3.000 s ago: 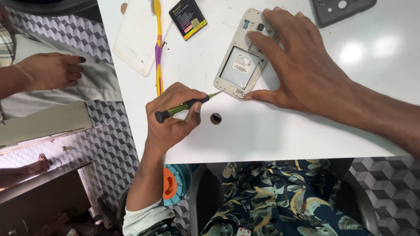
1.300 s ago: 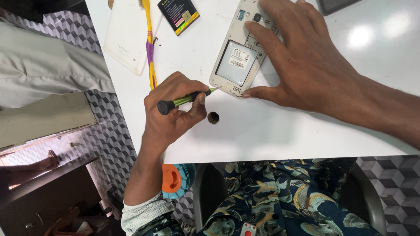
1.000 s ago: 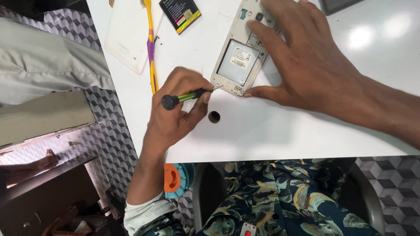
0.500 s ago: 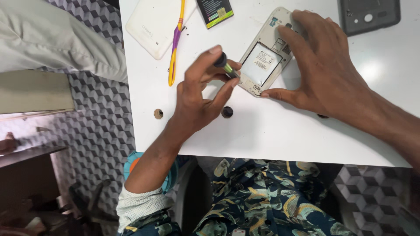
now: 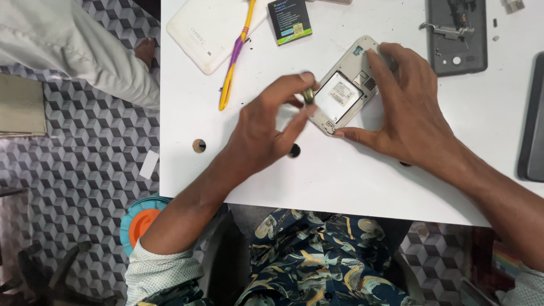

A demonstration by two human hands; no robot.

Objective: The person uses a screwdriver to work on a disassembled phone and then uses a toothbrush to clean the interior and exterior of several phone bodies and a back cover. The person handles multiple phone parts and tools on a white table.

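An opened white phone (image 5: 344, 96) with its back cover off lies on the white table (image 5: 351, 181). My right hand (image 5: 411, 110) rests flat on it, fingers spread over its upper end and thumb at its lower corner. My left hand (image 5: 271, 127) is closed on a small green-handled screwdriver (image 5: 308, 95), held nearly upright at the phone's left edge. Most of the tool is hidden by my fingers.
A white tablet (image 5: 212, 25), a yellow and purple tool (image 5: 235, 56) and a black battery (image 5: 289, 20) lie at the back. A grey back cover (image 5: 456, 37) and a dark device (image 5: 532, 124) sit right. Another person's pale sleeve (image 5: 73, 48) is at left.
My left hand has raised the screwdriver from lying nearly flat to standing upright at the phone's edge. The camera has shifted, so the table sits further right in view. My right hand stays on the phone.
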